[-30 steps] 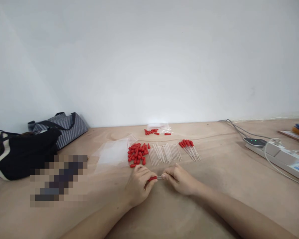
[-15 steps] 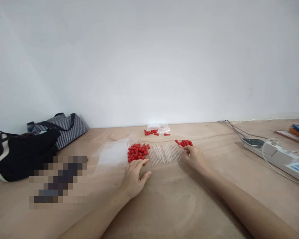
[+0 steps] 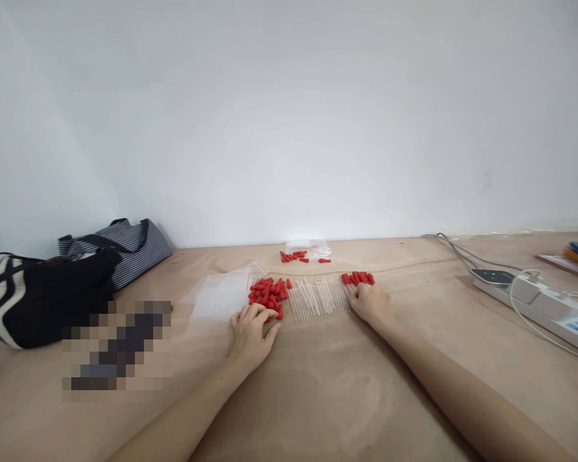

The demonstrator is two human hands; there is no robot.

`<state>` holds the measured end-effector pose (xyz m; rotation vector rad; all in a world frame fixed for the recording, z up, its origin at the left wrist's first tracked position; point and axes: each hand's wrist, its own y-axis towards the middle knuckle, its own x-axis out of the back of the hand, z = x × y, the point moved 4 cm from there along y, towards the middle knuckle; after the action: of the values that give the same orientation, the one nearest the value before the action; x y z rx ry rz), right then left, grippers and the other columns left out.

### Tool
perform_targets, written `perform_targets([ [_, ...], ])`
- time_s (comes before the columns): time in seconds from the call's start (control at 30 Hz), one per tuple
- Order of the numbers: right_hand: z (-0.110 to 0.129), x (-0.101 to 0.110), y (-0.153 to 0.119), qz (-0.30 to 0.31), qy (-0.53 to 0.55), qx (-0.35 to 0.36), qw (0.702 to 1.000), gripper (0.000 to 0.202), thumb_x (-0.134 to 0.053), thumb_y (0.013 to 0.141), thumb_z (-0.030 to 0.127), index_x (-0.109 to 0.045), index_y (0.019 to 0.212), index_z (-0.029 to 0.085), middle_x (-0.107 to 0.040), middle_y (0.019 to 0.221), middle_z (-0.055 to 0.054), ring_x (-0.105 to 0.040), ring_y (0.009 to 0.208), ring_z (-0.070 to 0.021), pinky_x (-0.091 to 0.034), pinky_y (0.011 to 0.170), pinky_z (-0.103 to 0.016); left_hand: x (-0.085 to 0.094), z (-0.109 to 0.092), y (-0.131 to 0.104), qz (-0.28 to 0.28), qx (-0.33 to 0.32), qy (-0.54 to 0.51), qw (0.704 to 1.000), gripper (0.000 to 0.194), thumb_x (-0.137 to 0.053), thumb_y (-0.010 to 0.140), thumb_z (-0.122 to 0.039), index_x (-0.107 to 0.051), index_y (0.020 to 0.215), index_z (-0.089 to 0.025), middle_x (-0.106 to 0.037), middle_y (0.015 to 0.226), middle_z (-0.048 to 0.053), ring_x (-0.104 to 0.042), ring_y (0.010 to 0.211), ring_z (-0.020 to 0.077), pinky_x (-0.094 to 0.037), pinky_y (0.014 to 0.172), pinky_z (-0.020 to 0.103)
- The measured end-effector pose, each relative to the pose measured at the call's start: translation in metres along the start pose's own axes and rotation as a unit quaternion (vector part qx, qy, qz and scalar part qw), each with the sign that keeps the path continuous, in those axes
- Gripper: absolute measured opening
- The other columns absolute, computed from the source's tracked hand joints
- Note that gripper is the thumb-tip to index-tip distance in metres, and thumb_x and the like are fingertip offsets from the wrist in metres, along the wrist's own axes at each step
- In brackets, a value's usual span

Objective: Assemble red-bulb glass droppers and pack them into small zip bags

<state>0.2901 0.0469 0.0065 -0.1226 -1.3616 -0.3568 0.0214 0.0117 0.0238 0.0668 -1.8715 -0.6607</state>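
Fingers and thumb apart, my left hand (image 3: pixel 251 335) rests on the near edge of a pile of red rubber bulbs (image 3: pixel 264 292). Right of that pile lies a row of thin clear tubes (image 3: pixel 318 298), side by side. My right hand (image 3: pixel 372 304) is closed at the right end of the row, its fingertips low on a dropper, a clear tube with a red bulb (image 3: pixel 345 280). Its fingers partly hide this tube. Several more red-bulbed droppers (image 3: pixel 363 278) lie together just beyond that hand.
Clear plastic bags (image 3: pixel 221 292) lie left of the bulbs. Further back are more red bulbs (image 3: pixel 293 256) and a small bag of tubes (image 3: pixel 313 247) near the wall. A power strip (image 3: pixel 544 308) with cables sits right; a striped bag (image 3: pixel 139 250) and a black bag (image 3: pixel 58 301) stand left.
My right hand has brought the dropper's red bulb in against the group of droppers. My left hand has shifted slightly left and toward me, its fingers more curled.
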Motion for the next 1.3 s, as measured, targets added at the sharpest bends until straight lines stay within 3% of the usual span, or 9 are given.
perform_targets([
  [0.3,0.01,0.009,0.005,0.009,0.003,0.004,1.0,0.034,-0.033,0.084,0.036,-0.063,0.091,0.021,-0.064,0.095,-0.009,-0.058,0.09,-0.0242,-0.041,0.071,-0.034,-0.001,0.003,0.002,-0.016,-0.006,0.028,0.999,0.01,-0.058,0.072,-0.022,-0.063,0.081,-0.024,-0.059,0.084,0.003,-0.051,0.086,0.023,-0.029,0.075,0.038],
  [0.5,0.017,0.004,0.013,0.024,-0.005,0.001,1.0,0.026,-0.041,0.078,0.023,-0.064,0.091,0.016,-0.063,0.094,-0.012,-0.058,0.09,-0.0229,-0.041,0.072,-0.032,-0.003,0.003,0.005,-0.045,-0.028,0.054,0.997,0.01,-0.062,0.071,-0.026,-0.064,0.079,-0.022,-0.057,0.082,0.003,-0.051,0.083,0.0223,-0.028,0.075,0.039],
  [0.67,0.023,0.004,0.018,0.022,-0.014,0.029,0.999,0.023,-0.046,0.072,0.012,-0.064,0.085,0.02,-0.062,0.095,-0.01,-0.055,0.095,-0.0209,-0.037,0.079,-0.032,-0.004,-0.002,0.01,-0.064,-0.041,0.084,0.994,0.014,-0.063,0.071,-0.033,-0.064,0.069,-0.02,-0.056,0.077,0.004,-0.05,0.08,0.022,-0.027,0.076,0.04],
  [0.8,0.028,0.011,0.013,0.015,-0.018,0.061,0.998,0.021,-0.044,0.074,0.011,-0.063,0.081,0.017,-0.062,0.092,-0.011,-0.053,0.095,-0.022,-0.034,0.082,-0.033,-0.002,-0.007,0.01,-0.074,-0.049,0.08,0.993,0.011,-0.06,0.072,-0.028,-0.064,0.067,-0.019,-0.056,0.073,0.003,-0.05,0.078,0.0214,-0.027,0.076,0.04],
  [0.93,0.03,0.02,-0.011,0.02,-0.01,0.126,0.992,0.023,-0.039,0.082,0.021,-0.06,0.087,0.014,-0.062,0.09,-0.012,-0.055,0.089,-0.0213,-0.035,0.075,-0.03,0.004,-0.013,0.002,-0.064,-0.088,0.033,0.994,0.008,-0.057,0.072,-0.023,-0.064,0.071,-0.019,-0.056,0.074,0.003,-0.05,0.078,0.0203,-0.027,0.075,0.039],
  [1.03,0.033,0.021,-0.041,0.043,0.004,0.254,0.966,0.019,-0.042,0.082,0.025,-0.058,0.088,0.017,-0.063,0.089,-0.008,-0.057,0.082,-0.0188,-0.034,0.067,-0.026,0.005,-0.019,-0.006,-0.011,-0.14,-0.011,0.99,0.01,-0.055,0.072,-0.024,-0.064,0.072,-0.02,-0.055,0.077,0.003,-0.05,0.078,0.0193,-0.029,0.075,0.038],
  [1.13,0.035,0.017,-0.066,0.046,0.0,0.355,0.934,0.014,-0.042,0.082,0.02,-0.056,0.084,0.016,-0.062,0.087,-0.008,-0.057,0.079,-0.0195,-0.032,0.063,-0.027,0.005,-0.02,-0.01,0.033,-0.142,-0.033,0.989,0.009,-0.055,0.07,-0.022,-0.063,0.073,-0.02,-0.053,0.078,0.003,-0.05,0.078,0.0198,-0.032,0.075,0.038],
  [1.3,0.034,0.014,-0.075,0.057,0.018,0.384,0.922,0.008,-0.045,0.081,0.019,-0.053,0.081,0.017,-0.061,0.083,-0.006,-0.056,0.073,-0.0181,-0.031,0.059,-0.027,0.001,-0.019,-0.011,0.063,-0.121,-0.12,0.983,0.016,-0.053,0.07,-0.019,-0.061,0.084,-0.018,-0.052,0.082,0.004,-0.052,0.078,0.0187,-0.042,0.073,0.033],
])
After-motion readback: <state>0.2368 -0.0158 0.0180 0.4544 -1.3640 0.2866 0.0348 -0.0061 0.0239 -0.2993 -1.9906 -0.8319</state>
